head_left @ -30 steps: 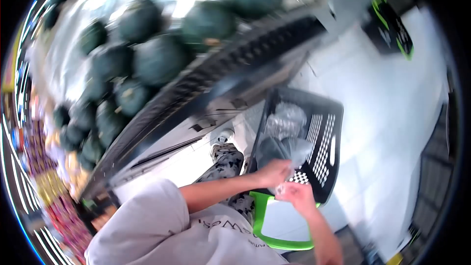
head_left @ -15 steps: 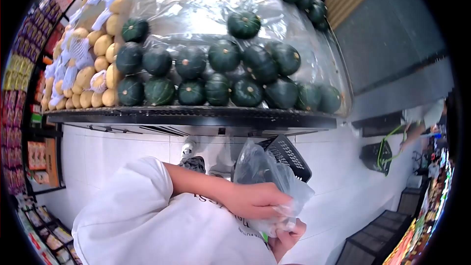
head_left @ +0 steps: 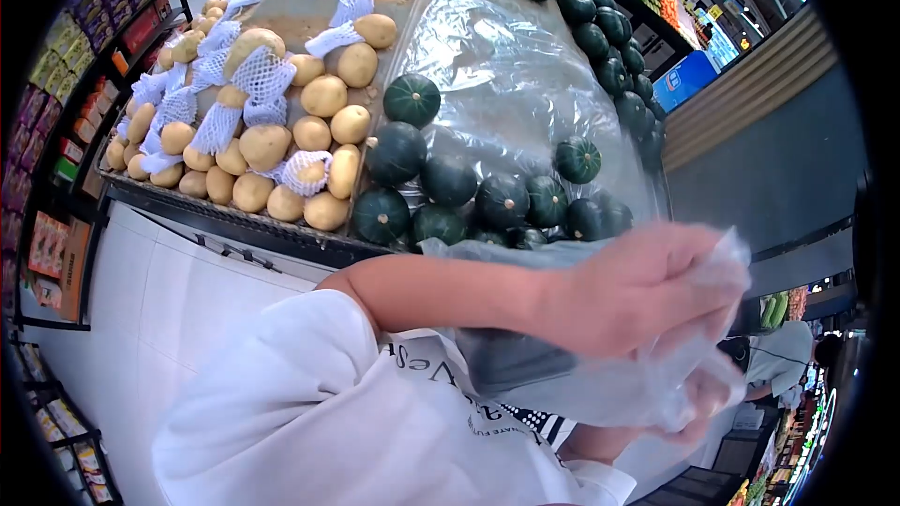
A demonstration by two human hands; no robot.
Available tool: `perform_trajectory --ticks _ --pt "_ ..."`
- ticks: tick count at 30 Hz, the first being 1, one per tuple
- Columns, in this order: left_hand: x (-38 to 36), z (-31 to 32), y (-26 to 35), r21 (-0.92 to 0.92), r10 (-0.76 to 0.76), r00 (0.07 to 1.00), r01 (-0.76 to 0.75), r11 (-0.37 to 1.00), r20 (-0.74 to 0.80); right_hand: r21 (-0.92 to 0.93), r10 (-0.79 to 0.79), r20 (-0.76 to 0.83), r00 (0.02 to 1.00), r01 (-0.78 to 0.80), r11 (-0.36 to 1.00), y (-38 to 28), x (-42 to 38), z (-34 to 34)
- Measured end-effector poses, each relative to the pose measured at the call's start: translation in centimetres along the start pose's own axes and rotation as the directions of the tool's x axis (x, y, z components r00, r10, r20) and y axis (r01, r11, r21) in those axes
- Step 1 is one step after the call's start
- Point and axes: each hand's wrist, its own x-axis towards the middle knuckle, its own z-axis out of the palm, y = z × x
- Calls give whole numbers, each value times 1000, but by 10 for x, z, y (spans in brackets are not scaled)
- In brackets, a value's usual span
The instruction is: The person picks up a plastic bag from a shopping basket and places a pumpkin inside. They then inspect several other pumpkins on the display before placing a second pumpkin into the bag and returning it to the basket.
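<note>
A thin clear plastic bag [head_left: 600, 389] hangs between my two hands, its mouth bunched near my fingers. My left hand [head_left: 647, 290] reaches across from the left, fingers closed on the bag's upper edge. Just below it, my right hand [head_left: 698, 408] grips the bag too, its fingers partly hidden by the crumpled film. Something dark and rounded [head_left: 516, 361] shows through the plastic; I cannot tell whether it lies inside the bag or behind it. Beyond my left forearm, dark green pumpkins [head_left: 450, 180] line the front of the produce stand.
Potatoes [head_left: 265, 145], some in white foam nets [head_left: 267, 84], fill the stand's left side. Clear plastic sheeting [head_left: 487, 84] covers its middle. More pumpkins [head_left: 592, 42] run along the far edge. Packed shelves [head_left: 70, 122] stand at the left. Another person [head_left: 783, 356] is at the right.
Both hands have risen with the bag and moved right, closer to the camera. My view has turned, showing more of the potatoes. The basket on the floor is now mostly hidden.
</note>
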Motion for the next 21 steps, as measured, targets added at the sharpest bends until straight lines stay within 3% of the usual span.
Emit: perform_trajectory --ticks 2,5,6,8,9,10,12,14,16,17,18,21 --pt "12 -12 32 84 -81 994 75 994 73 70 -69 20 997 67 995 9 16 23" --pt "28 -33 53 111 -27 998 22 994 48 176 -144 59 988 131 976 25 35 55" --pt "33 -37 57 44 -17 1000 16 999 22 224 -154 87 984 132 966 30 39 67" --pt "37 -48 72 228 68 984 -29 973 -167 378 -123 231 965 27 925 36 44 97" --pt "38 -51 76 203 85 952 -24 979 -294 442 -101 326 940 -57 895 37 48 114" --pt "39 -56 78 178 96 904 -22 984 -417 466 -116 311 943 -45 884 44 48 122" --pt "33 -83 78 171 134 928 -78 982 -348 337 -100 438 893 -60 939 60 50 118" --pt "24 -98 76 94 130 961 -110 989 -244 332 -7 510 860 -190 924 75 50 118" --pt "16 -113 75 124 166 938 -134 983 -305 358 15 523 852 -236 903 86 49 120" --pt "13 -117 75 96 166 860 -136 986 -482 367 38 538 842 -275 889 91 50 116" --pt "9 -134 77 65 210 900 -201 977 -382 375 63 553 831 -316 872 98 50 110" --pt "1 -154 86 2 251 917 -263 965 -311 405 -149 670 727 -190 895 100 62 107"
